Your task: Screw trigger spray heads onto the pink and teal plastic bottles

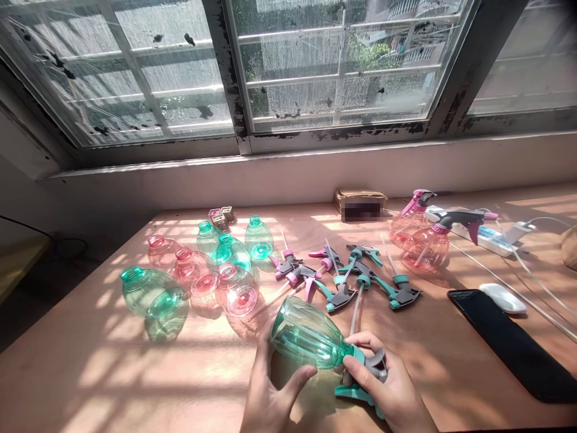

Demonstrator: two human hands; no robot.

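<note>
- Head view: the left hand (274, 391) cups a clear teal plastic spray bottle (306, 334), held just above the wooden table (90, 373).
- The right hand (383, 391) wraps closely around the teal-and-grey trigger sprayer (374, 364).
- The bottle seems light, thin-walled and smooth; the neck looks the surest grip.

Room to pass runs along the lower left of the wooden table (85, 385), while bottles (153, 294) and spray heads (342, 297) block the middle and a phone (509, 343) blocks the right.
</note>
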